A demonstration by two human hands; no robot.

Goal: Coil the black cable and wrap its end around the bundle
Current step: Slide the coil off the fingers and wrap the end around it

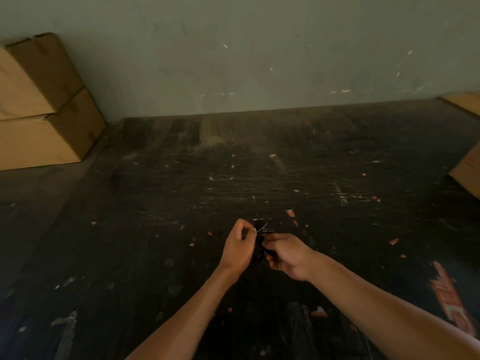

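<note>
1. Holding black cable [260, 245] bundle between both hands above dark table [181, 193].
2. Right hand [288, 255] clamped on coils; left hand [237, 245] pinching loose end.
3. Likely wrapping stage: needs end led snugly around bundle.

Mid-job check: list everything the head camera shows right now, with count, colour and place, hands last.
black cable: one, black, bunched in a small bundle between the two hands above the table, centre of view
cardboard boxes: two, tan, stacked at far left against the wall
cardboard pieces: at least two, tan, partly cut off at the right edge
table: one, dark and scuffed, dotted with small red and pale scraps
wall: one, grey-green, behind the table
left hand: one, closed, fingertips pinching the cable's upper part
right hand: one, closed around the bundle
</note>
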